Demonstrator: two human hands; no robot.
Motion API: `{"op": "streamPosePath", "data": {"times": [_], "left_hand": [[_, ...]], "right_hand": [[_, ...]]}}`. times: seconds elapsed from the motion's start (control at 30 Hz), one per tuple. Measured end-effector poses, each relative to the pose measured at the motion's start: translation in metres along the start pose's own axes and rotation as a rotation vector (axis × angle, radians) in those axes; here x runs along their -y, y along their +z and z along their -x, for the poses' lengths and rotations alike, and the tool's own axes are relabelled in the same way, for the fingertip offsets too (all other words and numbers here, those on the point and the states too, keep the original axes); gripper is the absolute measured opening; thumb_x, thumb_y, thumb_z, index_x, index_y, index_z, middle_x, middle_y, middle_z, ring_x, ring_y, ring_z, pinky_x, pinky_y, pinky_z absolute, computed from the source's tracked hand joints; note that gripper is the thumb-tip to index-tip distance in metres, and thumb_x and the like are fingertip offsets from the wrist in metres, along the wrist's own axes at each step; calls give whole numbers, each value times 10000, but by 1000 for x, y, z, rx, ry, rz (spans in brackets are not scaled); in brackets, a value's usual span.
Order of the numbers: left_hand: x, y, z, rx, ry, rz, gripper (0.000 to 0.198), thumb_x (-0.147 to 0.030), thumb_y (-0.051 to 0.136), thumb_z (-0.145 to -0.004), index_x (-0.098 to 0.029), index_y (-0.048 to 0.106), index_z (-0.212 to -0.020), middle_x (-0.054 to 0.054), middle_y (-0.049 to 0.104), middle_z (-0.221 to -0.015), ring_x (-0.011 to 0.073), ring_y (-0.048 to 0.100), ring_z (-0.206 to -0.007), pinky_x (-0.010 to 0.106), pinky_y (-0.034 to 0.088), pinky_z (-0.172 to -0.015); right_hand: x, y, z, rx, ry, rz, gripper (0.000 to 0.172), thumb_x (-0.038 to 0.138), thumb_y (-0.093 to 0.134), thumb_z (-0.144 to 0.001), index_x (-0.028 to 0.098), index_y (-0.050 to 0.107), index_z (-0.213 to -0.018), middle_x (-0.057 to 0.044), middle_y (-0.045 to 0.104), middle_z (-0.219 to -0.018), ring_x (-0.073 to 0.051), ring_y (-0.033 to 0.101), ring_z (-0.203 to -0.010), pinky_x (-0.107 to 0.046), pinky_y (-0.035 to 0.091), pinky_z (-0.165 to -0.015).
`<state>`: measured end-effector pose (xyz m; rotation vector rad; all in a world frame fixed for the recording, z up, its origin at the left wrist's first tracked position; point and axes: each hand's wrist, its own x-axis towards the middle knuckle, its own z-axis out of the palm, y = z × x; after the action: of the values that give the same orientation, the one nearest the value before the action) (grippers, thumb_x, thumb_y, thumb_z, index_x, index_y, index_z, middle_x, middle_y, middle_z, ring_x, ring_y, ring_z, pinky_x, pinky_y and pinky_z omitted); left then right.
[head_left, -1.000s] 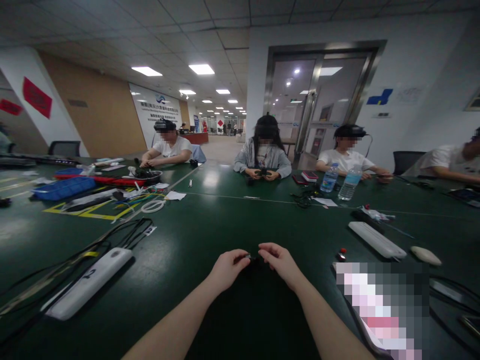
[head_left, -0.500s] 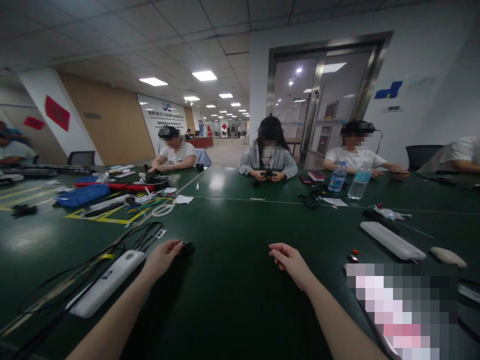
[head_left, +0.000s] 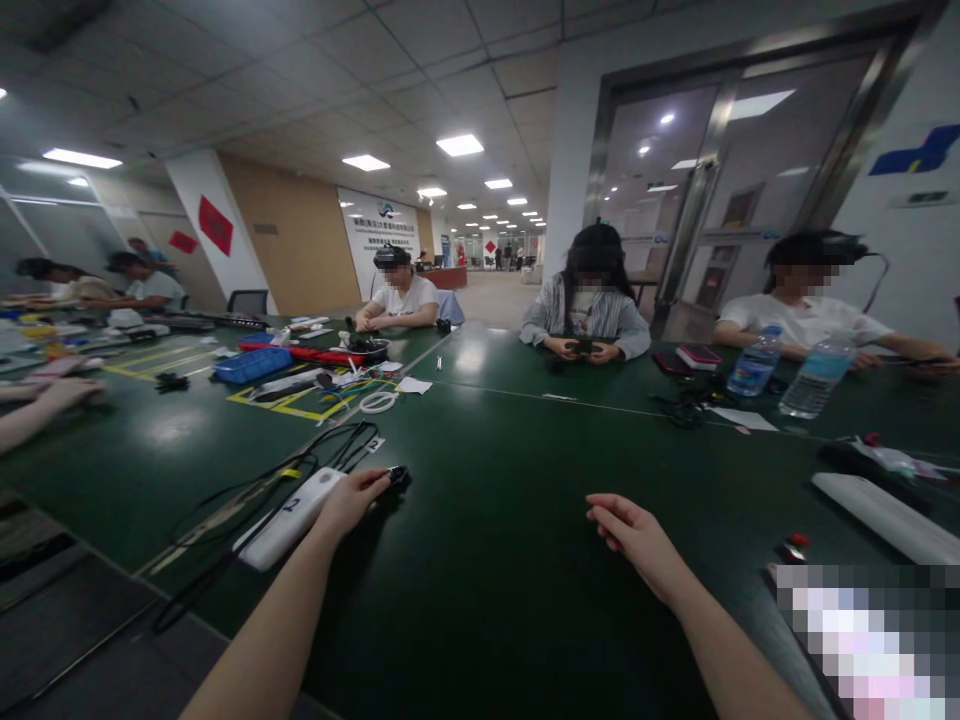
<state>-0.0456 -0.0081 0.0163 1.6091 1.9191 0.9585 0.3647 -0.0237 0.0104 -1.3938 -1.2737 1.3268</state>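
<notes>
My left hand (head_left: 352, 502) reaches forward on the dark green table, its thumb and fingers closed on a small black object (head_left: 400, 478) with a shiny part. The kind of object is too small to tell. Just beside and under that wrist lies a white power strip (head_left: 281, 532) marked "2", with black cables (head_left: 247, 480) around it. My right hand (head_left: 634, 535) rests low over the bare tabletop (head_left: 495, 560), fingers loosely curled together and thumb against them. Nothing shows in it.
A blue tray (head_left: 253, 366), coloured wires and a white cable coil (head_left: 378, 402) are at the left. Two water bottles (head_left: 817, 380) stand at the right, near a white bar (head_left: 885, 515) and a blurred-out screen (head_left: 870, 640). Several people sit around the table.
The view has turned left, so things appear shifted to the right, and a co-worker's hands show at the left edge. My left hand still holds the small black object; the right keeps its pose.
</notes>
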Motion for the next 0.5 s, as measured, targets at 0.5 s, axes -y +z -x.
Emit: {"op": "streamPosePath", "data": {"times": [0.5], "left_hand": [[11, 4, -7, -13, 24, -46, 377, -428, 554, -599, -164, 659, -847, 71, 684, -838, 241, 616, -785, 340, 450, -732]], "right_hand": [[-3, -1, -3, 7, 3, 41, 271, 326, 544, -706, 225, 600, -952, -35, 601, -840, -147, 503, -642, -276, 432, -565]]}}
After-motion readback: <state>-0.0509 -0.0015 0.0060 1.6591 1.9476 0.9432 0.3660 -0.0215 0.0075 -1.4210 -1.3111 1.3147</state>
